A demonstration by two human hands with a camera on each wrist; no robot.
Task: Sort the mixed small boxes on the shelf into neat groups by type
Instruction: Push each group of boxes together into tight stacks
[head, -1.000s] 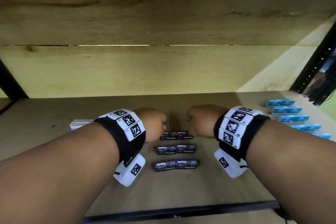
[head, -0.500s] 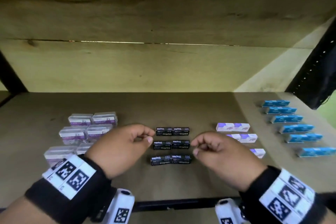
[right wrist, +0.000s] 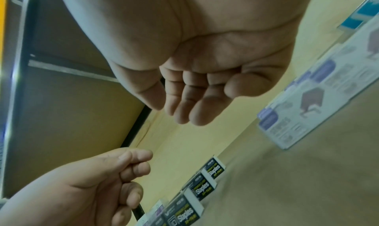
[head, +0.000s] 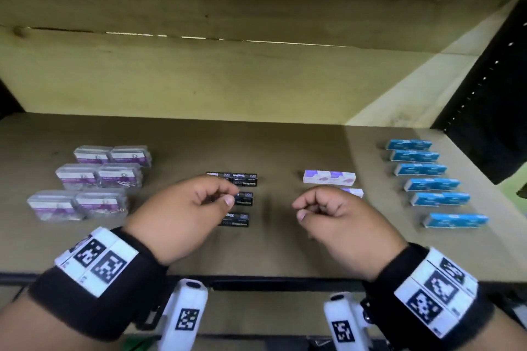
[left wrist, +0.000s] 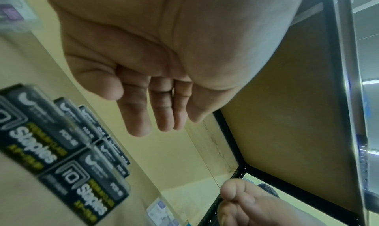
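The shelf point(head: 285, 251) is a flat board with a matte, tan, fibre-like surface and a dark metal front edge; the back wall point(head: 256, 80) is pale wood with visible grain and one long horizontal seam.

Far left: six clear plastic boxes point(head: 99, 179) with purple-and-white labels, rectangular with rounded corners, set in three rows of two, the pairs touching side by side.

Next: the left hand point(head: 182, 216), held above the shelf, in front of the black boxes. Its fingers are loosely curled, the thumb tip near the index finger, and nothing is held. The left wrist view shows the fingers point(left wrist: 141, 116) relaxed and an empty palm.

Centre: black cardboard boxes point(head: 242, 179) printed "Staples" in white, long and narrow with a glossy finish, laid in three rows one behind another. The left wrist view shows two boxes end to end per row, six in all.

Next: the right hand point(head: 342, 222), likewise above the shelf, fingers loosely curled, holding nothing.

Behind it: white cardboard boxes point(head: 329, 177) with purple print. The rear row of two is fully visible; a second row is partly hidden by the hand, so the full count cannot be told.

Far right: blue cardboard boxes point(head: 427, 182) with white ends, in six rows stepping toward the front. Most rows show two boxes end to end; blur prevents an exact count.
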